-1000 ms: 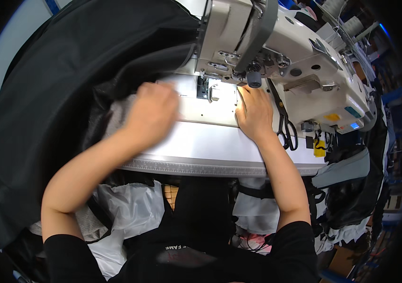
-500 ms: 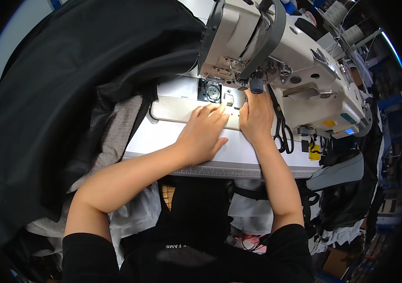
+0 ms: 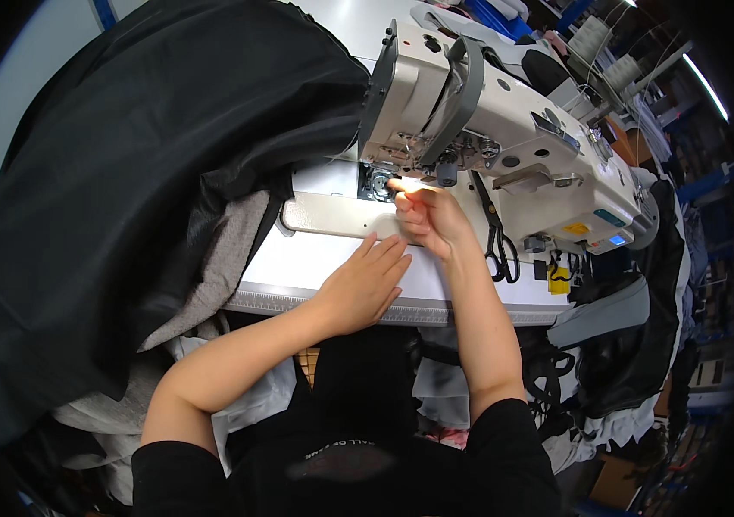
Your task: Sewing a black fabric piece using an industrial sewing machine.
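Observation:
Under the head of a white industrial sewing machine [image 3: 410, 95], the round bobbin area [image 3: 377, 184] lies exposed in the machine bed [image 3: 328, 213]. My right hand [image 3: 436, 217] reaches over the bed with its index fingertip at the right side of that bobbin area. Its other fingers are curled in, and whatever they may hold is hidden. Lower and to the left, my left hand [image 3: 358, 283] rests flat, empty, fingers stretched out, its fingertips near the bed's front edge. Black-handled scissors [image 3: 496, 237] lie just right of my right hand.
A large black fabric piece with grey lining [image 3: 151, 146] fills the left side. A ruler strip [image 3: 341, 308] runs along the table's front edge. Grey and black fabric pieces [image 3: 604, 314] hang at the right. Thread cones [image 3: 591, 39] stand at the back right.
My right hand has moved left from beside the presser area to the bobbin area, its fingers curling. My left hand has drawn back toward the table's front edge. The whole view has shifted slightly.

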The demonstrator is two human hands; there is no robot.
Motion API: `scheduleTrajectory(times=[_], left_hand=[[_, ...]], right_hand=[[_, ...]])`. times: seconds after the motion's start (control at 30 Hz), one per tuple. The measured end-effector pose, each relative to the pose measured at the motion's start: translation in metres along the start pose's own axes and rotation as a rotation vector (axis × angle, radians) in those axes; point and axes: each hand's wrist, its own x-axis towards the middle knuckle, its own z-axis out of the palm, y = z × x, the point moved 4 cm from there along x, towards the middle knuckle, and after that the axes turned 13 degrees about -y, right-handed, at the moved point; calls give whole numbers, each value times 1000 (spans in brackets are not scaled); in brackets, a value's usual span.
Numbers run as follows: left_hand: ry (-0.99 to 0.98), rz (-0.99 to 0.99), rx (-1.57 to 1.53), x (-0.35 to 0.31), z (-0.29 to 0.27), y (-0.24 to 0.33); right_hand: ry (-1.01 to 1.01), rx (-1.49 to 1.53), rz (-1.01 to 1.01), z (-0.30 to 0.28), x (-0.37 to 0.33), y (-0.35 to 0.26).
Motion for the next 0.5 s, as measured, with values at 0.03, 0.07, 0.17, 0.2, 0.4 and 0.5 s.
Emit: scheduleTrajectory(times=[0.03, 0.07, 0.17, 0.2, 0.4, 0.5], left_hand=[[-4, 5, -1, -2, -1, 1], [80, 10, -121, -4, -5, 0], [238, 16, -348, -9, -18, -3], [314, 22, -457, -14, -24, -5], [287, 138, -594, -63, -157, 51], [43, 966, -1239, -115, -234, 101]], right_hand=[[4, 4, -4, -3, 3, 2], [3, 83, -30, -6, 7, 6], [-32, 180, -72, -10, 16, 10], [-62, 195, -90, -11, 19, 11], [506, -709, -233, -17, -4, -21], [368, -1686, -289, -18, 28, -10]])
